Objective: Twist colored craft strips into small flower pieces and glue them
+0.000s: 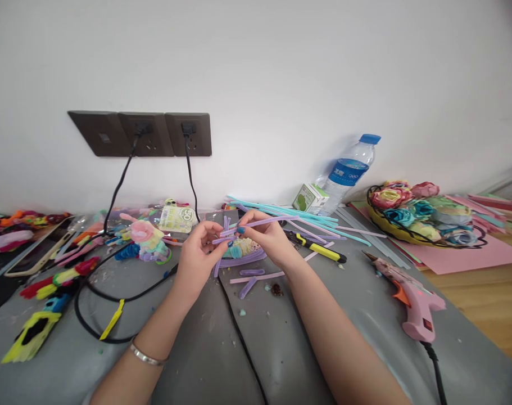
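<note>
My left hand (202,250) pinches a small bundle of purple pipe cleaners at the middle of the table. Close beside it, my right hand (262,232) grips a long purple pipe cleaner (276,221) between thumb and fingers, its free end pointing right. The held strands cross near my fingertips, and how they join there is too small to tell. Below and behind the hands lies a curved purple pipe-cleaner piece (245,260). Short folded purple pieces (249,288) rest on the table in front of it.
A pink glue gun (420,306) lies at right. A yellow utility knife (321,248) and turquoise pipe cleaners (302,216) sit right of my hands. Behind stand a juice carton (310,198) and water bottle (350,171). Black cables (125,301) loop at left among colourful pipe-cleaner figures (148,242).
</note>
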A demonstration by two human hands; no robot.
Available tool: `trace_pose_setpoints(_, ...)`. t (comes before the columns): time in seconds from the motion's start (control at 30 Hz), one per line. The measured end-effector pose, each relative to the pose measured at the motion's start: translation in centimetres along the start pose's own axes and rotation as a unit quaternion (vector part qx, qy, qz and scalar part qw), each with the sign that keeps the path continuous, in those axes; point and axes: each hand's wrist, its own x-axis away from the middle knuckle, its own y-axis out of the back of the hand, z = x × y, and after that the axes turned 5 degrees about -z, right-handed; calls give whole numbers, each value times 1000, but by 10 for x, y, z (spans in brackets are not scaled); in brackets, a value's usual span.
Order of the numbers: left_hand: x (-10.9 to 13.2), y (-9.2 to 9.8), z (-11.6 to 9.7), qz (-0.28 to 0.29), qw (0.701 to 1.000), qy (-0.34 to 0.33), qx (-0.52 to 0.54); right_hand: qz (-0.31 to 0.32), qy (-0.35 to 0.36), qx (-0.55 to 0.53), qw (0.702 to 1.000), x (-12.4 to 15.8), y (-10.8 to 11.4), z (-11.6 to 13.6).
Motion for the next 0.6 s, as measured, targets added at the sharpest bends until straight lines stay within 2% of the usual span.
trace_pose_setpoints(0.1,1,-1,-3,-3,1000,-6,1,15,15,20,1000,1,-3,1)
trace_pose_setpoints(0.3,2,-1,-2,-7,1000,-14,4,53,2,46,998,2,-4,0)
trace_pose_setpoints(0.6,2,1,-3,-9,1000,-22,5,63,-31,26,997,3,-4,1)
